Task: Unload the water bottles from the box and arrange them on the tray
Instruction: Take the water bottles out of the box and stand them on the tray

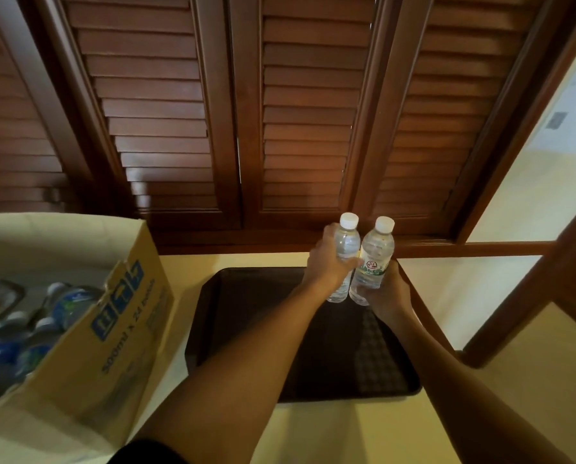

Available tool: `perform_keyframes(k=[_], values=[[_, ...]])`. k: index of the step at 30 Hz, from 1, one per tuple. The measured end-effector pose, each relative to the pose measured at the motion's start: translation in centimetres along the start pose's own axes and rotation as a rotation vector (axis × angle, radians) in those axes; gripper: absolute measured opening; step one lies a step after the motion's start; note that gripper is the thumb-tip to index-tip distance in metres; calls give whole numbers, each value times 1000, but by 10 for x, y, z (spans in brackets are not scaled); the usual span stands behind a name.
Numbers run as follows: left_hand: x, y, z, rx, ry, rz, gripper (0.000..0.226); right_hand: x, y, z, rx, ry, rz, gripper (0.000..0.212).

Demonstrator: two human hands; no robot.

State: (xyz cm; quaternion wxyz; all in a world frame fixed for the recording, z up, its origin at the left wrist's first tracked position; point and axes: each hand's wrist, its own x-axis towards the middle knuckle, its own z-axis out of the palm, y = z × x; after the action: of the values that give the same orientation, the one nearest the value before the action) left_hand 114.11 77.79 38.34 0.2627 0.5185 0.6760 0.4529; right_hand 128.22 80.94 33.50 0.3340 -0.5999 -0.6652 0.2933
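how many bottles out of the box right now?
2: one bottle in the left hand, one bottle in the right hand, side by side over the tray's far right corner. More remain in the box, count unclear.

Counts — 2 hands: left hand (pixel 328 262), right hand (pixel 385 296). 2 water bottles held up, one per hand: left bottle (pixel 346 246), right bottle (pixel 375 254), both white-capped. 1 black tray (pixel 239 316). 1 cardboard box (pixel 112 329) — more bottles (pixel 69 304) inside, too blurred for a count. 3 louvred wooden shutter panels (pixel 306 112) fully visible.
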Motion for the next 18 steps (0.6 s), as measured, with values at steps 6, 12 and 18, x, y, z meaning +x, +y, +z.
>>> perform_keyframes(k=[6,12,18], values=[[-7,-1,-15,31,-94,-29,106,-13,-5,-10,-76,-38,-65,61],[-47,13,-95,181,-38,100,72,-61,-34,-33,-46,110,-62,54],[-105,28,-208,269,71,192,34,-92,-117,-19,-10,-14,-176,41]])
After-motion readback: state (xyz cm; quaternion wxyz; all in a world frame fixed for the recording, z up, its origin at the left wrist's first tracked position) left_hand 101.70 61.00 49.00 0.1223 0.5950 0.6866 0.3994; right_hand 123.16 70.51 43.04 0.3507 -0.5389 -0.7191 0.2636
